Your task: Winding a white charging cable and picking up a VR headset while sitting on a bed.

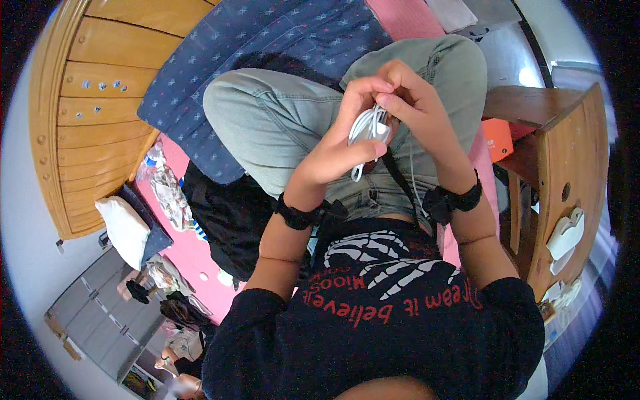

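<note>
A coiled white cable [367, 122] sits in my left hand [340, 145], its loops held between thumb and fingers. Beside the loops, a small white plug-like piece [382, 131] shows near my left palm. My right hand [412, 102] meets the left at the bundle's upper end, its thumb and fingertips pinched there around the cable. What lies between the fingertips is mostly hidden. A thin pale cord [413, 172] runs down below my right hand. Both hands are raised over my lap, between my bent knees in grey-green jeans [270, 115].
I sit on a bed with a dark blue patterned quilt [200, 110] and pink sheet [167, 150]. A wooden headboard [107, 95] and white pillow [125, 232] are left; black cloth [225, 225] is by my hip. A wooden desk [565, 165] stands right. Another person [185, 367] is lower left.
</note>
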